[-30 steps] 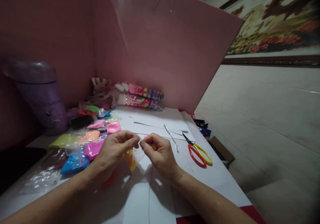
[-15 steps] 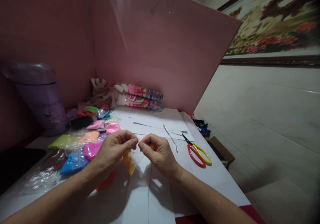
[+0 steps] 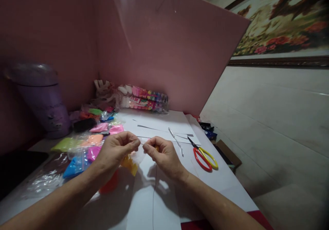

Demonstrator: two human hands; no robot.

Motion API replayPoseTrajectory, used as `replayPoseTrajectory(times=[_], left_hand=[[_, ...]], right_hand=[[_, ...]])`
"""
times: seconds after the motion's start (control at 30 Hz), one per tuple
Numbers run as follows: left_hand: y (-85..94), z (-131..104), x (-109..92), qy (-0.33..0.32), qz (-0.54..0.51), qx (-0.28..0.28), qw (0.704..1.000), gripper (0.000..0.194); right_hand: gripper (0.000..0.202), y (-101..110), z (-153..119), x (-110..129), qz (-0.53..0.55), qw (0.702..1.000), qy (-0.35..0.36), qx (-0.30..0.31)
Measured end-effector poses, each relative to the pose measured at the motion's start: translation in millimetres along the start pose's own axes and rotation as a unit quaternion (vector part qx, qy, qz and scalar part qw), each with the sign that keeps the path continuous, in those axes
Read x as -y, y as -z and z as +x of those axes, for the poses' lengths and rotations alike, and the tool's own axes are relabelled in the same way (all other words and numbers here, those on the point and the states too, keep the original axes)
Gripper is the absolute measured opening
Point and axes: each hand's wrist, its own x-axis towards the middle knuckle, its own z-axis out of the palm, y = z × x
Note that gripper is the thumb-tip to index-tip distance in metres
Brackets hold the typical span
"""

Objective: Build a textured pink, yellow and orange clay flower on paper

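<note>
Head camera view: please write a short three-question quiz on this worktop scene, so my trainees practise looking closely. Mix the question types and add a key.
1. Multiple choice: what colour are the handles of the scissors?
A. Both blue
B. One red, one yellow
C. Both black

2. True or false: neither the left hand nor the right hand holds the scissors.

3. Fill in: the tall tumbler at the picture's left is ____.

Key: 1. B; 2. true; 3. purple
</note>
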Motion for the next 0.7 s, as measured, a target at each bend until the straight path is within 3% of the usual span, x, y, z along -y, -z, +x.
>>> replayPoseTrajectory(times=[0.37,0.53,0.6,0.7], left_hand=[[-1.3,2,-1,0.011,0.019,0.026,0.999,0.021],[8.7,9,-5,-0.004,0.052,0.03,0.998,0.027],[18.3,14,-8,-0.011,0.042,-0.02,0.999,0.028],[37.6,26,-12,-0.022,0.01,-0.151,0.988,0.026]], right_hand=[[0.025,-2,-1,-2,0.002,1.0,0.005,0.023],[0.024,2,5,-9,0.03,0.999,-0.018,0.002],[0.019,3,8,-12,0.048,0.999,-0.009,-0.014],[0.018,3,10,-16,0.051,0.998,0.009,-0.03]])
